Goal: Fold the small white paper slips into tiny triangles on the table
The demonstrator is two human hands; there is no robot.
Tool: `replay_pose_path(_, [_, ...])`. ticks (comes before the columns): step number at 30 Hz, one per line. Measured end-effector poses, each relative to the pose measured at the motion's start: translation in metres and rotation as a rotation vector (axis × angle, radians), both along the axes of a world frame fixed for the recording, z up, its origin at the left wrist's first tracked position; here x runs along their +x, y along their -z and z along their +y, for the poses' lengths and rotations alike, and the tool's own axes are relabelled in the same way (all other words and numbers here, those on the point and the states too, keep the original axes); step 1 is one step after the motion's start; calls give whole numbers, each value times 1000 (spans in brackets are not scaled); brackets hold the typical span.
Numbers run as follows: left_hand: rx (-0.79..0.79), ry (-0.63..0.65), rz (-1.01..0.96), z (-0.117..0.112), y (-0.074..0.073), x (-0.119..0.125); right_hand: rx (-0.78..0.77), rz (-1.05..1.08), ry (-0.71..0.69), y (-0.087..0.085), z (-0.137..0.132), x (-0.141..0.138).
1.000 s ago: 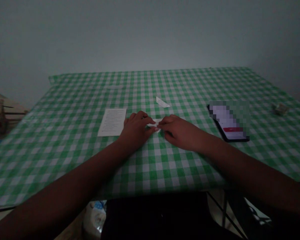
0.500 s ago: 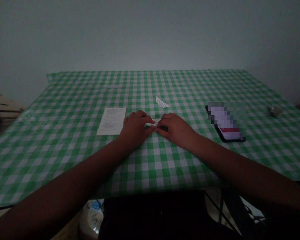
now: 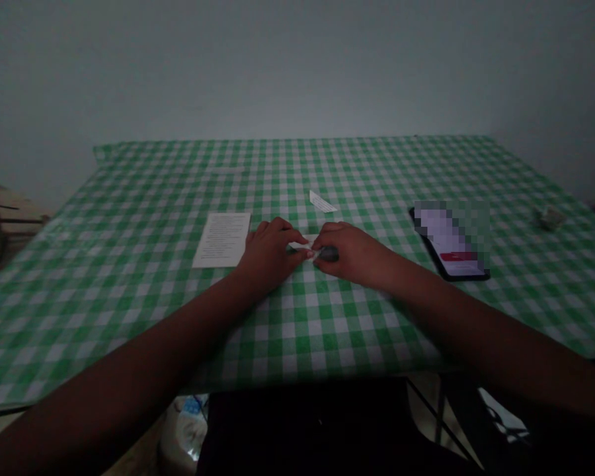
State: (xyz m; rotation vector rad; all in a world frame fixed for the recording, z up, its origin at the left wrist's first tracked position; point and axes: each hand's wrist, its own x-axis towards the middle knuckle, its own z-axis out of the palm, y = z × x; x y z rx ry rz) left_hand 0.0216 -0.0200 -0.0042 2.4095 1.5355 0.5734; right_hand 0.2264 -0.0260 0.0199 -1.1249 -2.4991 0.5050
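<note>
A small white paper piece [image 3: 311,238] lies low over the checked cloth, mostly covered by fingers. My left hand [image 3: 272,250] pinches its left part between thumb and forefinger. From the other side my right hand [image 3: 350,250] closes on the same paper, its thumb and fingertips almost meeting the left ones. A dark grey patch shows between the right thumb and forefinger; whether it is an object or shadow I cannot tell. Just left of my left hand is a printed white sheet or pad [image 3: 222,240]. Beyond both hands lies a printed paper scrap [image 3: 321,201].
A green-and-white checked tablecloth [image 3: 297,330] covers the table, which reaches a plain wall [image 3: 297,66]. On the right rests a phone [image 3: 459,254] with a lit, blurred-out screen. Farther right sits a small crumpled-looking item [image 3: 551,217]. A faint pale strip [image 3: 227,170] lies far left.
My right hand has shifted very slightly, and the grey patch between its thumb and forefinger shows more. My left hand and the paper stay nearly in place.
</note>
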Motion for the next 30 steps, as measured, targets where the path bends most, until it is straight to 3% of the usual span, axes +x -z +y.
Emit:
replay_pose_path(5, [-6,11,-7,2,1,-1,-4,82,15,5,0,2])
replay_pose_path(10, [-30,20,-10,6,3,-5,50,29,57,15,2,-3])
replay_pose_path(16, [-67,70,-37,8,1,-9,77,-11,45,15,2,-4])
replay_pose_path(30, [-39,36,-18,5,0,-5,135,-32,-19,15,-3,-1])
